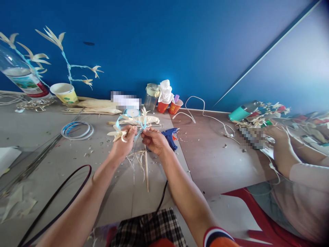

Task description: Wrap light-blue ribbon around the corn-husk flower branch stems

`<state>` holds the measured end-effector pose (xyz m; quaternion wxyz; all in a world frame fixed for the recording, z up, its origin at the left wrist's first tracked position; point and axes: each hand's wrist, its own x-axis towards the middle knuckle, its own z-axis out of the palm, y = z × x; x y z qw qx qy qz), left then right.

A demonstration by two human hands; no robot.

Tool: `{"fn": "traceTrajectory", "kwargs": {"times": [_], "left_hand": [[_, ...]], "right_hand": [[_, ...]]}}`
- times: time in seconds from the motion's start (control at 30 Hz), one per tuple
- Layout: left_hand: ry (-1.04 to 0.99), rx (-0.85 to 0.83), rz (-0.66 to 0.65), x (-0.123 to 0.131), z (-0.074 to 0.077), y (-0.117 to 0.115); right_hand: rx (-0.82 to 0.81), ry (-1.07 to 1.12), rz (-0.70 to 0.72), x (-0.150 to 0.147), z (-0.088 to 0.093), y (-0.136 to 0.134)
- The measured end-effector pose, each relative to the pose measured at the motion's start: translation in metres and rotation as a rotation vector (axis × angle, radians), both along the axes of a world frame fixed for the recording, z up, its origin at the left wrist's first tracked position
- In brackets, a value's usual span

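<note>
In the head view, my left hand (123, 142) is closed on a handmade flower stem, its fingers near the joint. A cream flower (117, 133) with pointed petals sticks out to the left of that hand. My right hand (155, 140) pinches the same stem, close to my left fingertips. Light blue tape (118, 121) loops above my left hand and wraps the stem. A second cream flower (144, 116) rises upright just above my fingers. Thin wires and strips hang below. Beside my right hand lies a blue glue gun (170, 139).
Tape rolls (77, 130) lie at left, near a yellow paper cup (64, 93) holding a finished flower branch. A large bottle (24, 77), a lidded jar (151, 96) and red cups (164, 105) line the wall. A white cable (203, 103) crosses the table. At right, a co-worker's arm (282, 154) reaches over the table.
</note>
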<state>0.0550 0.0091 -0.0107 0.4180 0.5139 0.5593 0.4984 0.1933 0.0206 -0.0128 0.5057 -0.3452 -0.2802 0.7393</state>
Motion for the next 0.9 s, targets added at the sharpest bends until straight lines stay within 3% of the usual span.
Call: {"fn": "traceTrajectory", "kwargs": {"times": [0.13,0.33,0.53,0.67,0.73,0.9], "left_hand": [[0.114,0.091,-0.066,-0.002,0.0,0.001],[0.12,0.101,-0.142,-0.005,0.001,0.002],[0.191,0.172,-0.291,-0.008,0.012,-0.001],[0.128,0.105,-0.366,-0.008,0.012,-0.001],[0.102,0.092,-0.322,-0.008,0.007,0.001],[0.188,0.344,-0.013,-0.006,-0.001,0.008]], "right_hand": [[-0.011,0.016,0.005,0.0,-0.001,0.001],[-0.003,0.01,-0.009,0.003,-0.002,0.003],[-0.023,-0.023,-0.063,0.005,-0.004,0.006],[-0.056,-0.014,-0.103,0.006,-0.004,0.007],[-0.077,-0.006,-0.095,0.006,-0.003,0.006],[-0.043,0.006,-0.061,0.005,-0.001,0.005]]}}
